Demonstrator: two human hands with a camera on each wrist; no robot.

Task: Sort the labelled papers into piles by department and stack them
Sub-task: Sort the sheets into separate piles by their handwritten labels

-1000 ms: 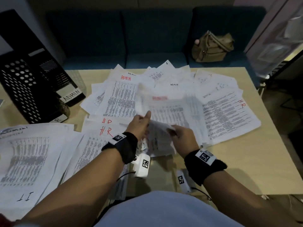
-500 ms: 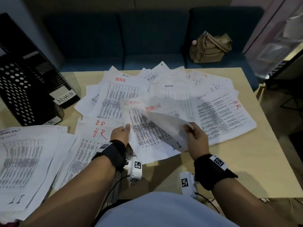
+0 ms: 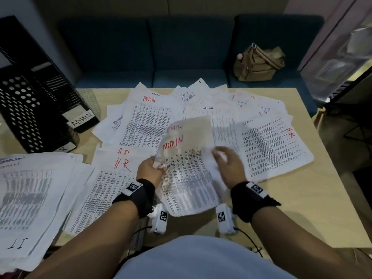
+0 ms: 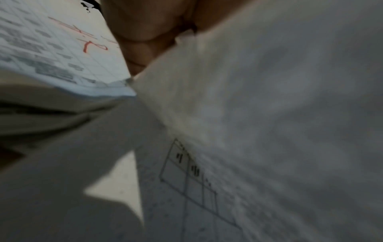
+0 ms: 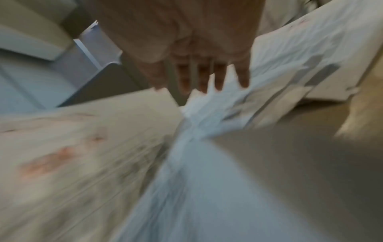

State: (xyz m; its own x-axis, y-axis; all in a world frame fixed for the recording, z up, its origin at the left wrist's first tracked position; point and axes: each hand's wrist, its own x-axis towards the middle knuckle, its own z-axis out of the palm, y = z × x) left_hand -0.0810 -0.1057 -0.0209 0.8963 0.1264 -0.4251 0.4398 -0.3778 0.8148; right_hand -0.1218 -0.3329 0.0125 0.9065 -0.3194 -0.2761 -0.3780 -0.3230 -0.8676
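Note:
Printed sheets marked ADMIN, HR and IT in pen cover the wooden table [image 3: 306,198]. My left hand [image 3: 150,168] grips the left edge of a few ADMIN sheets [image 3: 181,158], lifted and curling above the spread. In the left wrist view its fingers [image 4: 145,32] curl at the edge of that paper [image 4: 269,98]. My right hand [image 3: 227,164] is blurred at the sheets' right edge. The right wrist view shows this hand [image 5: 207,78] with straight, spread fingers whose tips meet crumpled paper [image 5: 217,111].
An IT pile [image 3: 26,198] lies at the left front, HR sheets [image 3: 112,178] beside it and another HR sheet [image 3: 277,146] at the right. More ADMIN sheets [image 3: 149,121] lie behind. A black labelled file rack [image 3: 30,101] stands far left. A tan bag [image 3: 259,63] sits on the blue sofa.
My right hand has let go of the sheet it was peeling up and opened. My left hand has taken the ADMIN sheets by their left edge and raised them.

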